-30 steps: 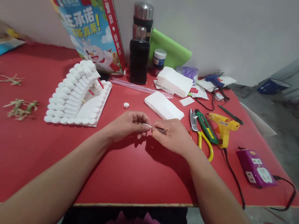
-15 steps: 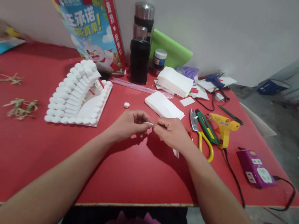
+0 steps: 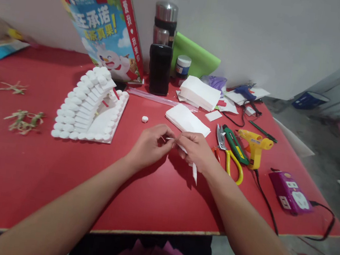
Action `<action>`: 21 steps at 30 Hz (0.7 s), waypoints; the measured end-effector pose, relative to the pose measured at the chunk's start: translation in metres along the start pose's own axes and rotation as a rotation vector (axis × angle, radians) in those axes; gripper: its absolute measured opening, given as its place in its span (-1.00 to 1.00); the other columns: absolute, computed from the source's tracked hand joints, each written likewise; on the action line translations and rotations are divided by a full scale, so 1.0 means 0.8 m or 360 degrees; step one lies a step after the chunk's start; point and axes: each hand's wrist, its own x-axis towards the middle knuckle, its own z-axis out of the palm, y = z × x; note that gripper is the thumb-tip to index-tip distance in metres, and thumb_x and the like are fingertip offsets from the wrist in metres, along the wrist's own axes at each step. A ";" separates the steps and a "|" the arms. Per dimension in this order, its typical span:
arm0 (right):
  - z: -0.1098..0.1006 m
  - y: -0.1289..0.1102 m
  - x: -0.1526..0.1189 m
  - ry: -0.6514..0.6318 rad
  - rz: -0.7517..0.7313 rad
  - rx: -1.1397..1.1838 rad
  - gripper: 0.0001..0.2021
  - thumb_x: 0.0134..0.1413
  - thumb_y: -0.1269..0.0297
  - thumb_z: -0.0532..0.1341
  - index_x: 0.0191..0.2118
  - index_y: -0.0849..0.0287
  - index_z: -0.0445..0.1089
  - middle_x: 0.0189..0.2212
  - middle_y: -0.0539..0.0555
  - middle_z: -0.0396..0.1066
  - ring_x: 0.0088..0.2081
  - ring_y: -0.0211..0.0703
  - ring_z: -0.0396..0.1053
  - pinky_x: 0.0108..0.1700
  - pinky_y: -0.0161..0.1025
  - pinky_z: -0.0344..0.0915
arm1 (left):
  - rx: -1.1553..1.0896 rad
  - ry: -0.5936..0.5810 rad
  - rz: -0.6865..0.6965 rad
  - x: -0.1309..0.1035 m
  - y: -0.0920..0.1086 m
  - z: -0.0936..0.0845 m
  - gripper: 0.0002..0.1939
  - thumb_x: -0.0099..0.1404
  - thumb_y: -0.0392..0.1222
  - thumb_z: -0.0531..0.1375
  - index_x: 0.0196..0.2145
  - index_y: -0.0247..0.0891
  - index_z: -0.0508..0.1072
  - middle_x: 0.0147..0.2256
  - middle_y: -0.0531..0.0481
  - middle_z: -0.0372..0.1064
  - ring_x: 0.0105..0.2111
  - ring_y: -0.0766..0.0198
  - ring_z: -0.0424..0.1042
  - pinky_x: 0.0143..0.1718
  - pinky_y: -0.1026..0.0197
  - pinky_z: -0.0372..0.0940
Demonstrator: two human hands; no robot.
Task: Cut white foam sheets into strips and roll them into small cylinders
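My left hand (image 3: 152, 147) and my right hand (image 3: 195, 148) meet over the red table, both closed in a pinch on one thin strip of white paper (image 3: 194, 173). Its loose tail hangs below my right palm, while a narrow end pokes out between my left fingertips. Just beyond my hands lies a folded stack of white paper (image 3: 187, 119). A small white paper roll (image 3: 145, 119) sits past my left hand. Farther left stands a white model (image 3: 70, 119) with steps, edged with many similar rounded white pieces.
Right of my hands lie yellow-handled shears (image 3: 230, 162), a green utility knife (image 3: 235, 143), a yellow glue gun (image 3: 257, 146) and a purple power box (image 3: 293, 193) with a cord. A black phone (image 3: 159, 71), flask (image 3: 166, 14) and printed bag (image 3: 107, 31) stand at the back.
The paper strip's tail has swung into fuller view below my right palm. My right hand has turned slightly, and both hands stay together at the strip.
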 end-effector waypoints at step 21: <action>-0.012 0.012 -0.002 0.0183 -0.0998 -0.1262 -0.74 0.36 0.28 0.11 -0.35 0.17 0.46 -0.45 0.03 0.51 -0.46 -0.24 0.32 -0.32 -0.26 0.11 | -0.1573 -0.0265 -0.1252 0.014 -0.012 -0.018 -0.80 0.35 -0.42 0.21 -0.41 -0.47 0.59 -0.43 -0.12 0.49 -0.54 0.41 0.46 -0.55 0.45 0.38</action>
